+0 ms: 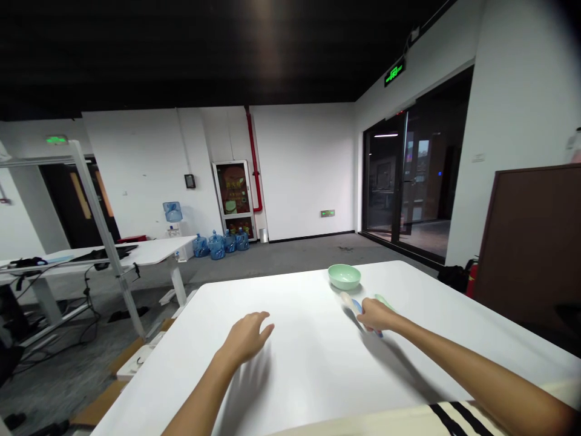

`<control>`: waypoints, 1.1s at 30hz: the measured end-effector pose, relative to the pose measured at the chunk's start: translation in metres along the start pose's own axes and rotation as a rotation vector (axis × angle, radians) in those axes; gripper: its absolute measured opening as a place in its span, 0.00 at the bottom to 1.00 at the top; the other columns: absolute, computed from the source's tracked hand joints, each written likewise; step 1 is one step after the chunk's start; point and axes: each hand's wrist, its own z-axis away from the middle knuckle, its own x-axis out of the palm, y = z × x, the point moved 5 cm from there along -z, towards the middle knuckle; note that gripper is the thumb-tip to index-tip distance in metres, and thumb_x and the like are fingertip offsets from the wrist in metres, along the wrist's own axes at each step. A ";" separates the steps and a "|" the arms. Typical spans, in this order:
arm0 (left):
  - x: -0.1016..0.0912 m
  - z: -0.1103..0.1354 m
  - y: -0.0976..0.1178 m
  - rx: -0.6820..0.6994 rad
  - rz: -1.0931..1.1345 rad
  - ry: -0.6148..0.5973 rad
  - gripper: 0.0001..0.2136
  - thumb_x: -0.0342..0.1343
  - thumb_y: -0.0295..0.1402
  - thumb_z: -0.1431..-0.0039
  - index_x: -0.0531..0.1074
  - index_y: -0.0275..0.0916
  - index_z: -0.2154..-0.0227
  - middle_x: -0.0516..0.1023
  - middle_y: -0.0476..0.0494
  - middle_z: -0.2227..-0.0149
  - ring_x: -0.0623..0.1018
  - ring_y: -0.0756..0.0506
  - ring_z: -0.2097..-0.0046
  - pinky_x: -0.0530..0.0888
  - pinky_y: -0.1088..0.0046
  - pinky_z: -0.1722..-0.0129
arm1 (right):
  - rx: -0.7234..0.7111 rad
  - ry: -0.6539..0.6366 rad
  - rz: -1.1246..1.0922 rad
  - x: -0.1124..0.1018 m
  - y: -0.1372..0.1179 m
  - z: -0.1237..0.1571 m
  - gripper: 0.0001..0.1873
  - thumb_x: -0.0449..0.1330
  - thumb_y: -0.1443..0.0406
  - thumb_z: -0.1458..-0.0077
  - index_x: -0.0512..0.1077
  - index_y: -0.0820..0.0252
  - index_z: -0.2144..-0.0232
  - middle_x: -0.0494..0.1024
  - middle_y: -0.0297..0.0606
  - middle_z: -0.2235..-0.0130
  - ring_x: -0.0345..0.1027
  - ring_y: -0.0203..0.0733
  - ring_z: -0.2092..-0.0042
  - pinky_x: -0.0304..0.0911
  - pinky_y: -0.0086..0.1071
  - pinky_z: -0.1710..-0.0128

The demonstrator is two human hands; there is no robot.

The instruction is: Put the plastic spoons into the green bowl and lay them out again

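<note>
White table (pixel 313 369), L hand (pixel 245 339) open, R hand (pixel 376 316) gripping blue-white utensil (pixel 351 304), green bowl (pixel 344 276) near

body log | clothing: person is wearing a cream top (pixel 399 426) | pattern: two black stripes (pixel 442 421) are slanting across its front | arms: left forearm (pixel 200 393) and right forearm (pixel 472 363) are showing bare, with nothing worn on left hand (pixel 245 339) or right hand (pixel 376 315)

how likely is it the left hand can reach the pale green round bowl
Likely yes. The open left hand is over the white tabletop, and the pale green bowl sits ahead and to its right. The right hand and the blue-and-cream utensil under it lie off that path.
</note>
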 end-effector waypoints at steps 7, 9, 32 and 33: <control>-0.001 0.000 0.001 0.001 0.006 0.003 0.25 0.42 0.48 0.36 0.68 0.41 0.43 0.73 0.40 0.43 0.71 0.38 0.42 0.67 0.61 0.46 | 0.020 -0.021 -0.006 0.009 0.002 0.003 0.11 0.58 0.65 0.54 0.64 0.61 0.84 0.77 0.40 0.77 0.67 0.38 0.80 0.62 0.32 0.75; -0.001 0.000 0.001 -0.002 0.011 0.003 0.25 0.42 0.48 0.36 0.68 0.42 0.43 0.73 0.40 0.42 0.71 0.38 0.42 0.68 0.61 0.46 | 0.022 -0.026 -0.013 0.012 0.004 0.001 0.10 0.58 0.66 0.55 0.63 0.60 0.84 0.77 0.40 0.77 0.68 0.40 0.79 0.62 0.33 0.75; -0.001 -0.002 0.004 -0.004 -0.008 -0.016 0.25 0.41 0.47 0.36 0.68 0.41 0.43 0.73 0.40 0.42 0.71 0.38 0.41 0.67 0.60 0.45 | 0.040 -0.022 0.030 0.016 0.005 0.000 0.09 0.62 0.65 0.55 0.65 0.59 0.81 0.76 0.43 0.76 0.70 0.45 0.75 0.59 0.35 0.75; -0.001 -0.002 0.004 -0.005 -0.009 -0.016 0.25 0.41 0.47 0.36 0.68 0.41 0.43 0.73 0.40 0.42 0.71 0.38 0.41 0.67 0.60 0.45 | 0.040 -0.011 0.043 0.015 0.004 0.000 0.09 0.62 0.64 0.54 0.65 0.59 0.79 0.76 0.43 0.75 0.71 0.45 0.74 0.58 0.34 0.74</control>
